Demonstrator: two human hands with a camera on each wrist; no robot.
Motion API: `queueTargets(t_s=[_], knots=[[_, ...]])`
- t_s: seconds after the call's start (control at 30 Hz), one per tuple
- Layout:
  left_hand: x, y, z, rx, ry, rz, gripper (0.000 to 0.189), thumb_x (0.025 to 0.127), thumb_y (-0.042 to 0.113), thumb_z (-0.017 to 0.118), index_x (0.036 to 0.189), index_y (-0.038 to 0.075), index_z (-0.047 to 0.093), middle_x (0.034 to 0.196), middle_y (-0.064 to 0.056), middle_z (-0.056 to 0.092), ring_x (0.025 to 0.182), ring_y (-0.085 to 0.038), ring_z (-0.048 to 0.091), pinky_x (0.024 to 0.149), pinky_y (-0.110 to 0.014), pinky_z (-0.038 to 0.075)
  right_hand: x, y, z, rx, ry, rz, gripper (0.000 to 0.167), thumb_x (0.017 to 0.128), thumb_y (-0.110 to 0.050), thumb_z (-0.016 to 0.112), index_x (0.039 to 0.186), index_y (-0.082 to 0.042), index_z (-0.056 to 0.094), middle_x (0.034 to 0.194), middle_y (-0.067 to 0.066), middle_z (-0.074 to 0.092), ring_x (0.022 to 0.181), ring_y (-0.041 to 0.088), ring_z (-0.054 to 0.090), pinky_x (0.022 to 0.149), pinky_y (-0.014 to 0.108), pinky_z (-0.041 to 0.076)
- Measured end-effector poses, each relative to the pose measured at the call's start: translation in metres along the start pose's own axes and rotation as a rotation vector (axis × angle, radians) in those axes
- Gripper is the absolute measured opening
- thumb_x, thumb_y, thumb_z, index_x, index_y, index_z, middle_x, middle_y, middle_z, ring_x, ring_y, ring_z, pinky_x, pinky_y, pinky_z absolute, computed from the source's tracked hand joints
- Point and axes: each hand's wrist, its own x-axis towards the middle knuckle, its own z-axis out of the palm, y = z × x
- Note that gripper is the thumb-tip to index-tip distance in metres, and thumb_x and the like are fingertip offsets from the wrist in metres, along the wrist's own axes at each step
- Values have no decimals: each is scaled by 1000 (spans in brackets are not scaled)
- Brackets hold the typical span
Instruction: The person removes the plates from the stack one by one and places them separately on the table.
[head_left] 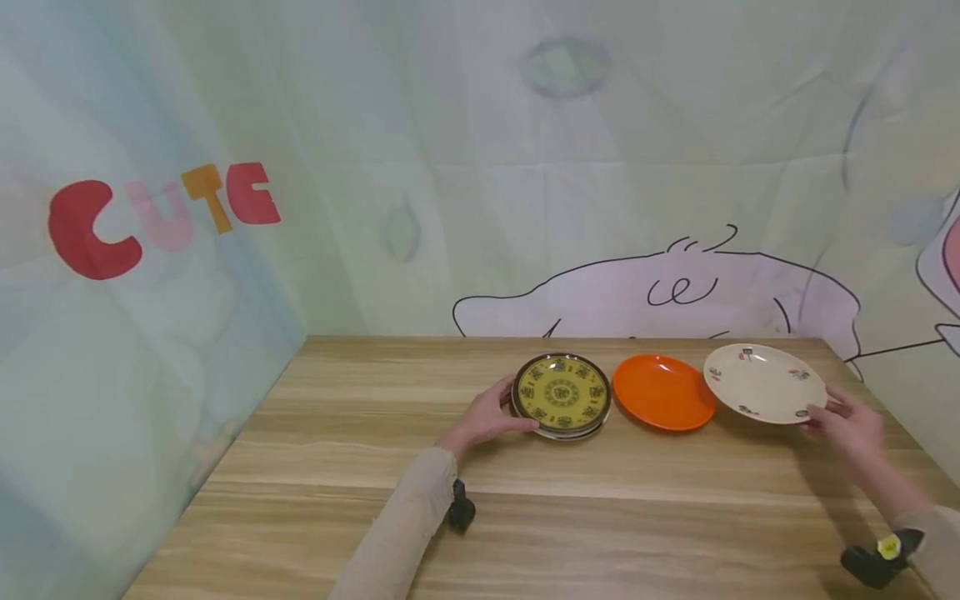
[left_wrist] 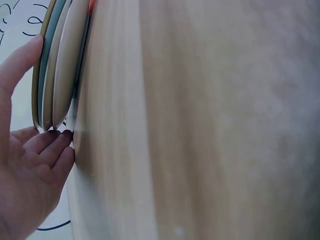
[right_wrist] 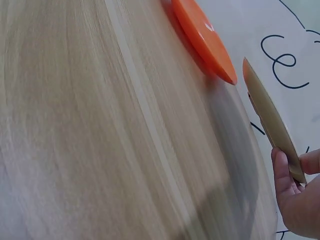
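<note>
My right hand [head_left: 847, 425] pinches the right rim of a cream plate [head_left: 765, 383] with small printed motifs, thumb on top and fingers beneath. The plate is raised above the table, as the right wrist view also shows. Left of it, an orange plate [head_left: 663, 392] lies on the table. Further left stands a stack of several plates, with a yellow-green patterned plate [head_left: 562, 392] with a dark rim on top. My left hand [head_left: 487, 417] rests against the stack's left side, fingers extended at the edges. In the left wrist view, teal and cream plates [left_wrist: 70, 65] show beneath the top one.
The wood-grain table [head_left: 525, 533] reaches back to a printed curtain [head_left: 412, 167] with a cartoon drawing and large letters. All the plates lie towards the table's far edge. A dark device [head_left: 461, 507] is strapped at the left wrist and another [head_left: 877, 562] at the right.
</note>
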Motion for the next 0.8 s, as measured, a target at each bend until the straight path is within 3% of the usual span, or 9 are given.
queueTargets(t_s=[0.43,0.53,0.63,0.67,0.73,0.8], knots=[[2,-1,1,17,1,-9,95,67,30,80,142,8,26,143,-12,34,130,-23,34,110,-38,24,-1,7,-17,87,40,49,69,86,6,46,140,7,3,64,-19,52,56,0,57,55,17,54],[2,-1,1,13,0,-6,96,67,30,80,142,7,26,143,-12,35,130,-24,34,110,-38,24,-1,9,-17,24,64,69,68,87,6,45,140,7,1,87,13,59,57,-3,55,58,18,54],[2,-1,0,4,1,0,95,67,30,80,142,7,26,143,-12,35,130,-24,35,110,-39,24,0,10,-17,-35,89,80,68,87,5,45,140,7,2,116,39,34,57,-5,54,59,18,55],[2,-2,0,-1,2,4,95,67,29,80,142,7,26,143,-12,35,130,-24,35,110,-39,24,0,11,-17,-52,89,75,67,87,5,45,139,8,2,121,42,25,57,-5,54,60,18,54],[2,-2,0,-7,2,10,94,67,29,80,142,8,27,143,-12,35,130,-24,34,110,-39,24,0,12,-17,-53,83,71,67,87,6,44,139,9,2,120,43,24,57,-5,54,60,18,55],[2,-3,1,-9,-1,12,93,67,28,80,142,8,28,143,-12,35,130,-24,34,110,-39,24,0,14,-16,-66,77,66,67,86,6,44,138,11,2,110,41,33,56,-4,55,60,18,55]])
